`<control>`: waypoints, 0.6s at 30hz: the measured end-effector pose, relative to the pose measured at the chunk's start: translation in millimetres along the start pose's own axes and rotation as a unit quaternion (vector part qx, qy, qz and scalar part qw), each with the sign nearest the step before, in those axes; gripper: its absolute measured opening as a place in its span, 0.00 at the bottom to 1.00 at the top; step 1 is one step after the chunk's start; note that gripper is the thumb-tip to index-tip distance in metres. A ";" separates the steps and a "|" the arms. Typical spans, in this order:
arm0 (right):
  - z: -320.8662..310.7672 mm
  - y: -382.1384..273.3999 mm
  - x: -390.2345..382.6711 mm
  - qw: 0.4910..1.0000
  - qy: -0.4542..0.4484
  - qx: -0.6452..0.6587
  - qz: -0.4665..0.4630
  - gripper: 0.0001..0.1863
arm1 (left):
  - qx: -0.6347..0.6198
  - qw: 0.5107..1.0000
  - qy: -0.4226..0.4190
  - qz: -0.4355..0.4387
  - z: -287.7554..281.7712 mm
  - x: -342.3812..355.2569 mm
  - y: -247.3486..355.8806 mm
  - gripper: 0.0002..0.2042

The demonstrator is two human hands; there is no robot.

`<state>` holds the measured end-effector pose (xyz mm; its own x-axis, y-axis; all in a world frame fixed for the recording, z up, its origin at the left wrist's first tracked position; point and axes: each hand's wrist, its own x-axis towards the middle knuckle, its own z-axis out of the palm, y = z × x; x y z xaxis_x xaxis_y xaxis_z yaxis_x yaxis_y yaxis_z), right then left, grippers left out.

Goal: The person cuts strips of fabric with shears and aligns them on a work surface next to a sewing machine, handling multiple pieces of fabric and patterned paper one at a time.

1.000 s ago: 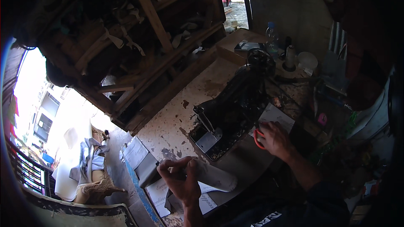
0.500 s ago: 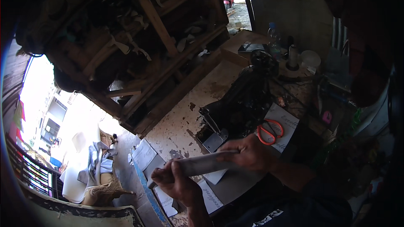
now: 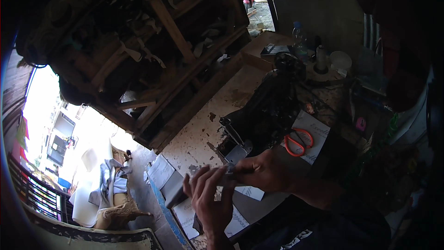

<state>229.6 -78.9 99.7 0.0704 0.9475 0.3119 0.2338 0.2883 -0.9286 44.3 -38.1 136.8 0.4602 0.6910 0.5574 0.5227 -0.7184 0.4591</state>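
My right hand (image 3: 262,171) is closed in a pinch over the near part of the sewing table. A small bit of a grey strip (image 3: 230,169) shows at its fingertips; the rest is hidden by the hands. Close by on the left, my left hand (image 3: 210,201) is raised with fingers stretched and slightly apart, somewhat blurred. Just beyond my hands stands a black sewing machine (image 3: 266,113). Red-handled scissors (image 3: 297,141) lie to the right on a white printed sheet (image 3: 314,132).
More pale printed pieces (image 3: 162,171) and a dark grey piece (image 3: 175,190) lie on the worn table (image 3: 196,132). A wooden furniture frame (image 3: 169,23) rises behind it. At the back right are a plastic bottle (image 3: 298,41) and a thread cone (image 3: 321,58).
The grey strip was stretched between both hands; now only a bit shows at the right. My left hand has opened and moved right, close to my right hand, which shifted slightly left.
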 end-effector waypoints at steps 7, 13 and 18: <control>-10.0 9.6 -16.3 0.997 -0.068 -0.045 -0.008 0.16 | -0.144 0.976 -0.104 -0.125 8.2 1.5 -29.1 0.08; -78.6 87.5 -45.7 0.851 0.205 -0.483 0.014 0.22 | -0.256 0.937 -0.005 -0.237 2.6 -7.7 -48.8 0.06; -109.7 117.4 -61.0 0.834 0.132 -0.526 0.102 0.24 | -0.312 0.929 0.023 -0.199 16.7 -9.3 -54.3 0.06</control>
<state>359.1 -118.0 -6.2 0.3902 0.8589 0.3316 0.9030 -0.2868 -0.3198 23.7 -4.2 95.1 0.2810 0.9182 0.2793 0.1218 -0.3228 0.9386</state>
